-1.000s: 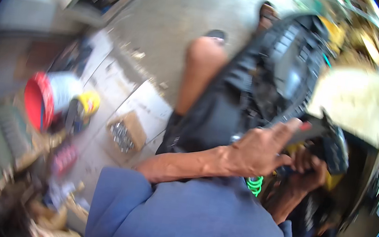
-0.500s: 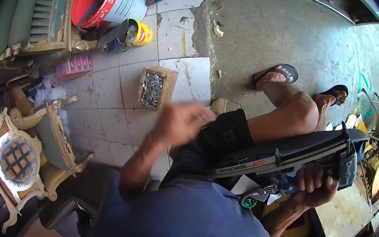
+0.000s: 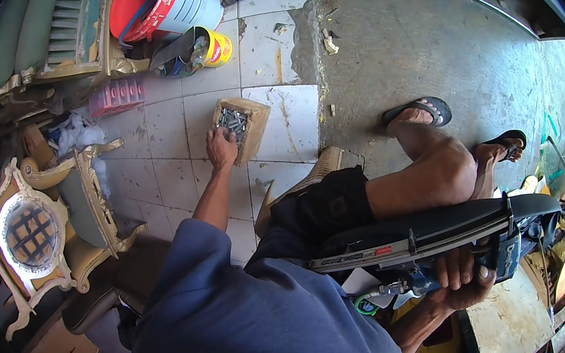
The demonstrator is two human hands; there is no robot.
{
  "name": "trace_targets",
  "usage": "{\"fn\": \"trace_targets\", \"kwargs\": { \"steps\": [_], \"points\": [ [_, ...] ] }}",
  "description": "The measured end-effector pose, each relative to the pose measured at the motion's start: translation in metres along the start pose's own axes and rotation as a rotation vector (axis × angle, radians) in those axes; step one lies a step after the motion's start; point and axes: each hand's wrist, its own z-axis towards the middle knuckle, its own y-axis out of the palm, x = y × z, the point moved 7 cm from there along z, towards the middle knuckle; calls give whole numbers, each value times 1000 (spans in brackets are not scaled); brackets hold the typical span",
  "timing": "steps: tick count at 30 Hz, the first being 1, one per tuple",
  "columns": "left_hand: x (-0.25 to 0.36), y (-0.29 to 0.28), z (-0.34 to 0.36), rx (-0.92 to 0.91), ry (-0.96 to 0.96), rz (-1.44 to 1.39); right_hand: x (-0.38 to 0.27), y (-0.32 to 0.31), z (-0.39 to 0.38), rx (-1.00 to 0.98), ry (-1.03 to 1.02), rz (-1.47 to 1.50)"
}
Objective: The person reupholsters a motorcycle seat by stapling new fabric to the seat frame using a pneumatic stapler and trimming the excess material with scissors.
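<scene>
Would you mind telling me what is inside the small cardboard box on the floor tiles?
The cardboard box holds grey metal fasteners. The left hand covers its near end, hiding what lies beneath.

The left hand (image 3: pixel 221 148) rests in the small brown cardboard box of metal staples (image 3: pixel 239 126) on the floor, left of the long black nail gun (image 3: pixel 431 230) in the right hand (image 3: pixel 462 273)

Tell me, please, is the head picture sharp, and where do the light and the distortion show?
Head view: sharp on the left hand at the staple box; sunlight brightens the concrete floor; tile lines bend toward the dark round rim.
</scene>
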Motion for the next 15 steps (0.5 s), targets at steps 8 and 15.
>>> {"fn": "trace_targets", "kwargs": {
  "steps": [8, 15],
  "points": [
    [-34, 12, 24, -5, -140, -66, -6, -4, -14, 25, -48, -22],
    [-31, -21, 47, 185, -89, -354, -3, -5, -27, 38, -95, -29]
  ]
}}
